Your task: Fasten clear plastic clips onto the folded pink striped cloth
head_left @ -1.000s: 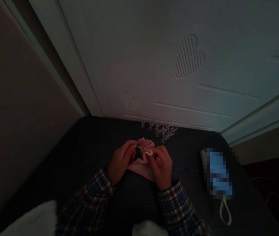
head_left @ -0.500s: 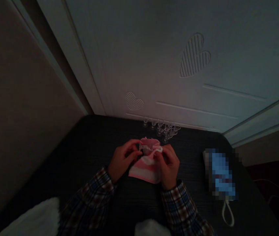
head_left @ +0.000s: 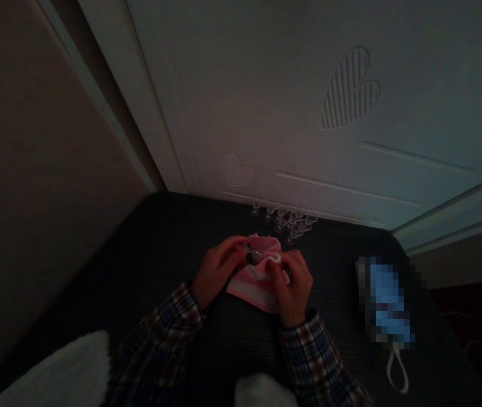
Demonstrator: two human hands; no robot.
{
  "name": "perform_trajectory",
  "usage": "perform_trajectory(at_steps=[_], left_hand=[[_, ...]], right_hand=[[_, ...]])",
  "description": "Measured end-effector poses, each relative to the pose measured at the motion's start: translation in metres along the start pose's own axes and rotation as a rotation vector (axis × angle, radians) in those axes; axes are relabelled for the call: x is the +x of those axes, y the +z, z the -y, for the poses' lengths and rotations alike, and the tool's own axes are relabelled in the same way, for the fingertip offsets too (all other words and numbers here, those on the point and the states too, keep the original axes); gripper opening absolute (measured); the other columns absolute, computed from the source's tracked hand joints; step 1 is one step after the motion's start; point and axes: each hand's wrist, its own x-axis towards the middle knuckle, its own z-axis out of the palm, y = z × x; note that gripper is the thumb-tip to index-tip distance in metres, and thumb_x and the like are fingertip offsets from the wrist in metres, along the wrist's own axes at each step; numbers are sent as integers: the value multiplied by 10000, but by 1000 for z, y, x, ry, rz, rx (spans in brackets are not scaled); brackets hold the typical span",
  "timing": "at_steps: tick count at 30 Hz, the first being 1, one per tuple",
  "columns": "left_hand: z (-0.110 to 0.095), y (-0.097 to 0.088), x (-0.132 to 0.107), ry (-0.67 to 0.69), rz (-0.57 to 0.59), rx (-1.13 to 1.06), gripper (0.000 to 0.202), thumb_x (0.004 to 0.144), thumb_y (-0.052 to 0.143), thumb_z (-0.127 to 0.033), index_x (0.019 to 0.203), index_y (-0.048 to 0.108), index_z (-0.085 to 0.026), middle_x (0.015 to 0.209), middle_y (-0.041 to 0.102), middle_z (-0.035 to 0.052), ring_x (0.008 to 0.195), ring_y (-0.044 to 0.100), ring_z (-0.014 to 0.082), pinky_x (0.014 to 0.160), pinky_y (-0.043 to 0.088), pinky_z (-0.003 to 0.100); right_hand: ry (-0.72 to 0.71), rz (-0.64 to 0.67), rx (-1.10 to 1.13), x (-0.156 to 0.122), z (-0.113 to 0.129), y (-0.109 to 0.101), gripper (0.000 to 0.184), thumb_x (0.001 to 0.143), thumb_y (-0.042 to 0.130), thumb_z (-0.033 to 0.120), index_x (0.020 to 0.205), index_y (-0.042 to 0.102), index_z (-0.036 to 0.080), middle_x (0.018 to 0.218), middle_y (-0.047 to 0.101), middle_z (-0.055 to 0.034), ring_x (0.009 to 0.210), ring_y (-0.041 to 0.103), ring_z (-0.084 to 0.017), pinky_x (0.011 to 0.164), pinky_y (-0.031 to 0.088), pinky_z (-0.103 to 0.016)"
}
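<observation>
My left hand (head_left: pixel 220 267) pinches a small clear stemmed piece (head_left: pixel 254 251), which looks like a tiny glass goblet; the dim light blurs its outline. Folds of a pink-and-white striped cloth (head_left: pixel 249 285) lie behind and below it. Bunched cloth is gripped between the thumb and fingers of my right hand (head_left: pixel 294 282), with a white edge showing at the fingertips. The cloth's lower part spreads toward me between both hands, over the dark table (head_left: pixel 160 243).
Several similar small clear pieces (head_left: pixel 289 220) stand clustered at the table's back edge, against a white panel (head_left: pixel 266 102) with raised hearts. To the right lies a blurred blue object (head_left: pixel 387 299) with a loop strap (head_left: pixel 397 370). White fabric (head_left: pixel 63 373) shows at lower left.
The view has shifted slightly. My left fingers have closed further over the clear piece, covering more of it. My right hand keeps its hold on the cloth.
</observation>
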Motion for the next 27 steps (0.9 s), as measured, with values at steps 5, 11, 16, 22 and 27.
perform_trajectory(at_steps=[5, 11, 16, 22, 27], left_hand=[[-2, 3, -1, 51, 15, -33, 463, 723, 606, -272, 1169, 494, -218, 920, 620, 40, 783, 608, 155, 664, 486, 241], [0, -3, -3, 52, -4, 70, 340, 753, 577, -288, 1080, 585, -196, 852, 651, 26, 736, 604, 151, 677, 478, 243], [-2, -5, -5, 77, 25, 65, 262, 817, 484, -312, 971, 618, -148, 552, 530, -36, 498, 488, 93, 518, 406, 199], [-3, -7, -9, 160, 21, 13, 276, 827, 458, -322, 932, 620, -125, 508, 493, -38, 477, 466, 92, 524, 396, 208], [-5, -7, -6, 216, 76, 41, 279, 839, 459, -320, 992, 626, -157, 752, 573, 25, 632, 527, 120, 576, 422, 219]], right_hand=[[41, -40, 11, 1, -3, -1, 103, 813, 517, 186, 829, 616, 208, 752, 518, -6, 686, 505, -133, 593, 393, -257], [-36, -49, 5, -1, -1, 0, 99, 797, 529, 154, 837, 597, 215, 754, 505, -4, 695, 505, -137, 607, 402, -269], [-190, -64, -106, -6, 4, -1, 168, 791, 510, 110, 878, 578, 238, 792, 540, -20, 731, 521, -155, 630, 428, -294], [-354, -67, -193, -9, 6, -6, 226, 779, 506, 81, 922, 547, 252, 802, 544, -26, 745, 529, -163, 642, 445, -312], [-405, -103, -240, -9, 5, -10, 245, 765, 490, 69, 940, 556, 228, 841, 544, -38, 794, 533, -175, 672, 459, -336]])
